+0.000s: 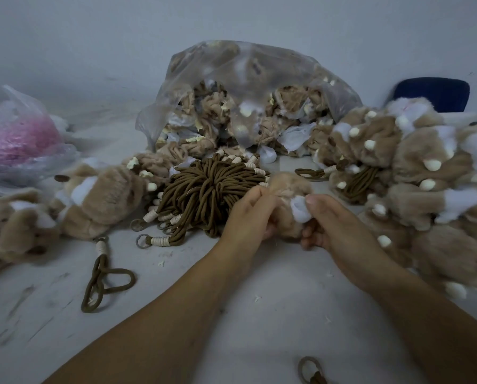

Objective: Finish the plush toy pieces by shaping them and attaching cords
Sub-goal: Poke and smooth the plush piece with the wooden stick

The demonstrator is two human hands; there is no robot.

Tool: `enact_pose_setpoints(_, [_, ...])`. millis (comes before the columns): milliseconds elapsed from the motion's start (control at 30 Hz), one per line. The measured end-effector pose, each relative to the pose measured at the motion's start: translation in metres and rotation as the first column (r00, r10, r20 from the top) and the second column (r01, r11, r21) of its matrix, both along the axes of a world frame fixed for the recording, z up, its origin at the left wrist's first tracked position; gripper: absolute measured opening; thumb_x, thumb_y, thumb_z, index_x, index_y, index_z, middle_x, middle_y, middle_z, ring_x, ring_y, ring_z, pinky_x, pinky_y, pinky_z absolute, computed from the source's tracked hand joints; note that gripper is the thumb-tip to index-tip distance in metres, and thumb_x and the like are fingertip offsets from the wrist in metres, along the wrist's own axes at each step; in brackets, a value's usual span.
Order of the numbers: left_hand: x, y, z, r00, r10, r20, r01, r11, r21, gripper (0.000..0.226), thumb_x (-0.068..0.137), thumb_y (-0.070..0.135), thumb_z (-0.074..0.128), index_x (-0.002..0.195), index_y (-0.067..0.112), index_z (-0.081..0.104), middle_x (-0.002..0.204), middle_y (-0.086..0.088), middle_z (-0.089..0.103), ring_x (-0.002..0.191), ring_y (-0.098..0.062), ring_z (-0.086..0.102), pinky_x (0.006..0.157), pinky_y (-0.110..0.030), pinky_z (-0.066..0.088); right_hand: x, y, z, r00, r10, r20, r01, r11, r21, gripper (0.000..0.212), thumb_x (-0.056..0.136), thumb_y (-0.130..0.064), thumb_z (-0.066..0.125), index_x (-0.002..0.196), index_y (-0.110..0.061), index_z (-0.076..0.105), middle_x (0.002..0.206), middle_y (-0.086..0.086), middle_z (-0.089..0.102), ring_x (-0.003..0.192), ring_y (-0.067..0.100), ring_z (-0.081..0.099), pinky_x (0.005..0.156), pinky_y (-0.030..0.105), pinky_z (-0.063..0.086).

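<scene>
**Forearms reached in, one piece mid-shaping, much still to do**

Both grips were closed on a single plush piece (pixel 290 187), held just above the tabletop (pixel 259 314). The left hand (pixel 248 214) curled round its tan side, and the right hand (pixel 331 225) pinched its white patch (pixel 299 210) under the thumb. No cord hung from it, so I judged shaping underway and attaching still ahead.

Blur left the piece a rounded lump. Its long axis seemed to run from low near the person to high and away, white end toward the right hand.

Just behind lay the cord bundle (pixel 204 189), largely unused. A furry heap (pixel 425 176) at right looked shaped, some pieces corded. The clear bag (pixel 245 106) beyond held many unshaped pieces.
</scene>
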State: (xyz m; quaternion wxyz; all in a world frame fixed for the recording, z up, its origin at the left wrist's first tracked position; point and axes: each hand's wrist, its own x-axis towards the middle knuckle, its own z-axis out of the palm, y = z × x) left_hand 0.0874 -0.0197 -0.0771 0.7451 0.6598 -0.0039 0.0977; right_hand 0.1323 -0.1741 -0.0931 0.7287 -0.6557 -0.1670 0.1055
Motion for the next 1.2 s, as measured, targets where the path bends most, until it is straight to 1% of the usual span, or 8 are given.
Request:
enact_pose_setpoints(167, [0.0, -0.003, -0.004, 0.997, 0.051, 0.057, -0.065, 0.958, 0.281, 0.018, 0.079, 0.029, 0.058, 0.061, 0.033, 0.054, 0.055, 0.013, 0.052, 0.053, -0.002, 0.047, 0.05, -0.021, 0.041, 0.0, -0.002, -0.001, 0.995, 0.091, 0.039, -0.082, 0.978, -0.192, 0.027, 0.08, -0.043, 0.066, 0.091, -0.019, 0.06, 0.063, -0.003, 0.06, 0.056, 0.007, 0.053, 0.052, 0.022, 0.045])
enact_pose_setpoints(367, [-0.006, -0.017, -0.007, 0.961, 0.015, 0.275, -0.194, 0.744, 0.639, 0.018, 0.075, 0.038, 0.052, 0.07, 0.022, 0.047, 0.063, 0.011, 0.049, 0.057, -0.004, 0.043, 0.051, -0.018, 0.034, 0.001, 0.002, -0.009, 0.968, -0.182, 0.172, 0.233, 0.906, -0.352, 0.028, 0.071, -0.053, 0.056, 0.092, -0.033, 0.053, 0.083, -0.012, 0.064, 0.08, 0.007, 0.062, 0.069, 0.033, 0.049])
enact_pose_setpoints(533, [-0.003, -0.013, -0.003, 0.985, 0.113, 0.132, -0.151, 0.933, 0.327, 0.017, 0.083, 0.025, 0.059, 0.068, 0.022, 0.051, 0.057, 0.013, 0.051, 0.054, -0.001, 0.046, 0.049, -0.017, 0.039, -0.002, 0.003, -0.003, 0.997, -0.07, 0.009, 0.071, 0.993, -0.099, 0.019, 0.083, -0.044, 0.057, 0.081, -0.025, 0.058, 0.062, -0.001, 0.055, 0.054, 0.011, 0.049, 0.047, 0.03, 0.039])
enact_pose_setpoints(633, [0.002, -0.003, 0.001, 0.986, 0.167, 0.031, -0.169, 0.979, 0.114, 0.028, 0.09, 0.011, 0.056, 0.065, 0.021, 0.05, 0.049, 0.014, 0.046, 0.045, -0.001, 0.039, 0.042, -0.015, 0.032, -0.001, -0.002, 0.004, 0.995, 0.077, -0.059, -0.076, 0.997, 0.033, 0.023, 0.095, -0.029, 0.052, 0.099, -0.011, 0.065, 0.07, 0.004, 0.058, 0.061, 0.011, 0.054, 0.049, 0.024, 0.045])
enact_pose_setpoints(733, [0.002, 0.001, 0.002, 0.991, 0.131, -0.023, -0.131, 0.991, -0.025, 0.03, 0.084, 0.018, 0.058, 0.056, 0.028, 0.054, 0.051, 0.008, 0.046, 0.046, -0.006, 0.037, 0.045, -0.019, 0.031, -0.001, -0.006, 0.003, 0.987, 0.159, -0.01, -0.159, 0.987, -0.009, 0.032, 0.081, -0.039, 0.061, 0.104, -0.019, 0.067, 0.071, -0.001, 0.06, 0.066, 0.007, 0.056, 0.057, 0.02, 0.048])
enact_pose_setpoints(933, [-0.003, -0.004, 0.003, 0.999, 0.017, 0.044, -0.024, 0.986, 0.167, 0.022, 0.074, 0.027, 0.054, 0.054, 0.035, 0.053, 0.051, 0.017, 0.047, 0.048, 0.002, 0.041, 0.045, -0.013, 0.034, 0.001, -0.004, -0.002, 0.992, 0.125, 0.032, -0.118, 0.98, -0.16, 0.026, 0.081, -0.043, 0.066, 0.091, -0.019, 0.06, 0.062, -0.003, 0.054, 0.057, 0.008, 0.045, 0.051, 0.022, 0.038])
enact_pose_setpoints(1067, [-0.006, -0.009, 0.0, 0.994, 0.014, 0.107, -0.053, 0.925, 0.377, 0.015, 0.078, 0.029, 0.059, 0.065, 0.029, 0.052, 0.057, 0.015, 0.049, 0.055, -0.001, 0.043, 0.05, -0.017, 0.037, 0.002, 0.002, -0.009, 0.99, -0.073, 0.119, 0.101, 0.962, -0.252, 0.01, 0.088, -0.034, 0.06, 0.092, -0.026, 0.056, 0.07, -0.01, 0.059, 0.06, 0.007, 0.05, 0.057, 0.028, 0.04])
enact_pose_setpoints(1200, [-0.007, -0.02, -0.006, 0.972, 0.074, 0.225, -0.198, 0.776, 0.6, 0.019, 0.083, 0.032, 0.056, 0.072, 0.021, 0.047, 0.06, 0.014, 0.05, 0.056, -0.001, 0.043, 0.049, -0.016, 0.034, -0.003, 0.005, -0.008, 0.905, -0.293, 0.307, 0.396, 0.846, -0.359, 0.015, 0.087, -0.037, 0.057, 0.096, -0.027, 0.049, 0.081, -0.012, 0.06, 0.068, -0.012, 0.057, 0.051, 0.008, 0.038])
